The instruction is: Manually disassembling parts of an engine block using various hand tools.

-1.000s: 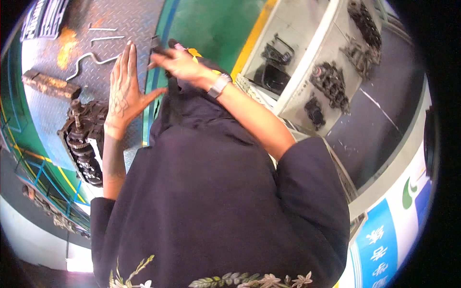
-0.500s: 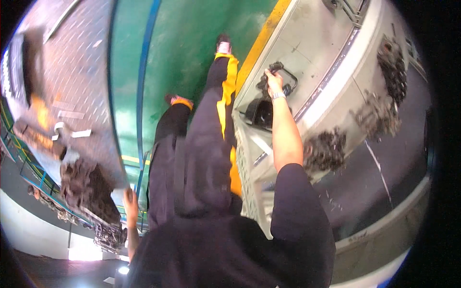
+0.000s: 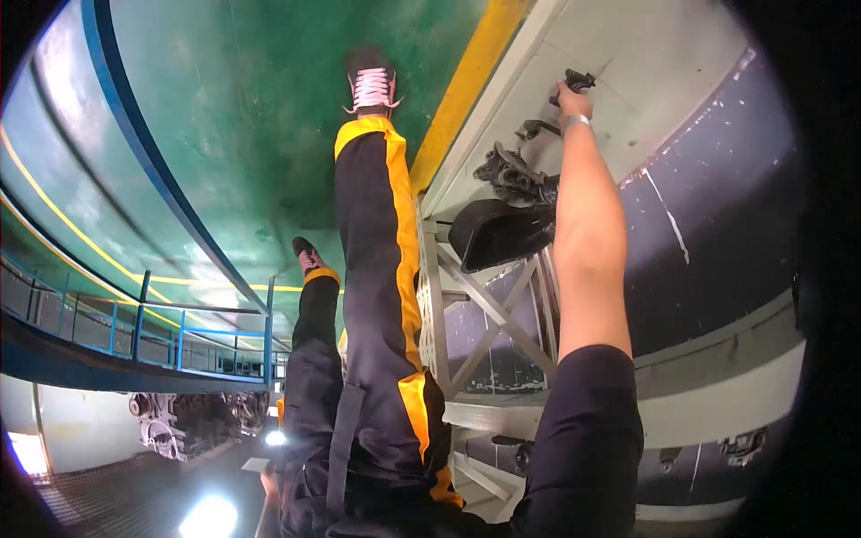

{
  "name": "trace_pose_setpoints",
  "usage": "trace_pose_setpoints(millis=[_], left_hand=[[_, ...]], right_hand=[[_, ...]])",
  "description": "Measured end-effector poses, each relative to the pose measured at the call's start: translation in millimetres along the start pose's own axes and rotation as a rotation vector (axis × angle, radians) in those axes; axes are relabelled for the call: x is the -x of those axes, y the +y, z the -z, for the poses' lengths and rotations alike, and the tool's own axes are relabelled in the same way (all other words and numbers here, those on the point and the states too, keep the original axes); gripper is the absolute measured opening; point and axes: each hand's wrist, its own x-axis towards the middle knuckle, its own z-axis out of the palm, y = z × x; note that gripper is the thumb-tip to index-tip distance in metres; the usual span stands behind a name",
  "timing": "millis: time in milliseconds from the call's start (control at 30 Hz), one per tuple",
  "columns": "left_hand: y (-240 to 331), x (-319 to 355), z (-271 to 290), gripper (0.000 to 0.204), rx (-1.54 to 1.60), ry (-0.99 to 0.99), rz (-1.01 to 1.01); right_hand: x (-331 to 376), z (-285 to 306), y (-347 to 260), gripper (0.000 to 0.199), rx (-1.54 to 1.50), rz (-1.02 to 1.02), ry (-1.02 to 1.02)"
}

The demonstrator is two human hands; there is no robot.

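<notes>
My right hand [image 3: 574, 100] is stretched far forward over the pale shelf, its fingers closed round a small dark metal part [image 3: 580, 81]. A watch with a metal band [image 3: 577, 120] is on that wrist. Beside the forearm, nearer to me, lie a curved black part [image 3: 538, 128], a dark metal assembly [image 3: 513, 175] and a black pan [image 3: 493, 235]. Low at the left, my left hand [image 3: 270, 484] is partly hidden by my trousers. Its fingers seem to grip a small pale flat piece [image 3: 256, 464], too small to name.
A pale metal frame with crossed braces [image 3: 502, 314] carries the shelf on my right. A yellow stripe [image 3: 471, 90] runs along its foot on the green floor [image 3: 269, 81]. To the left stands a blue railing [image 3: 161, 336], with engine blocks [image 3: 193, 421] beyond.
I have stepped along the shelf, and the steel-topped bench has left the view on the left. My right hand has moved away from the larger dark assembly to the small part farther along.
</notes>
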Motion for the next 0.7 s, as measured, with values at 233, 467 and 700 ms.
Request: trace_pose_setpoints(millis=[233, 467, 700], left_hand=[[-55, -35, -33, 0.036, 0.054, 0.152, -0.049], [-87, -75, -157, 0.048, 0.424, 0.004, -0.154], [-110, -136, -228, 0.032, 0.78, 0.423, -0.127]], right_hand=[[31, -8, -30, 0.056, 0.121, 0.111, 0.163], [253, -8, -111, 0.042, 0.291, 0.692, 0.272], [671, 23, -132, 0.034, -0.227, 1.355, 0.368]])
